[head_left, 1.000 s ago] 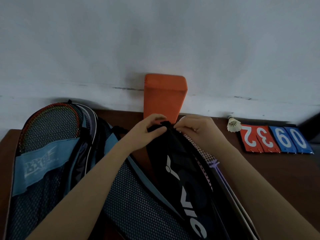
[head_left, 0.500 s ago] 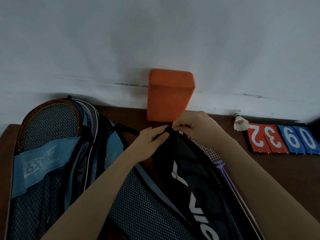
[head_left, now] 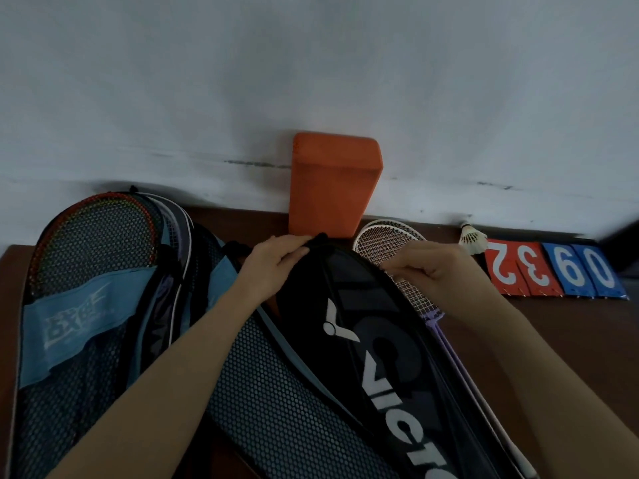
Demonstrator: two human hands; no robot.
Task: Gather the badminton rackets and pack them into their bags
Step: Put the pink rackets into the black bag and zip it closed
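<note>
The left hand (head_left: 276, 262) pinches the top end of the black Victor racket bag (head_left: 366, 326); the right hand (head_left: 428, 267) has slid from beside it down the bag's right edge, fingers curled there, uncovering the white racket heads (head_left: 387, 240) behind; zipping seems underway.

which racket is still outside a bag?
The white-framed racket lying on the table beside the black Victor bag. The red-framed racket sits inside the blue bag.
</note>
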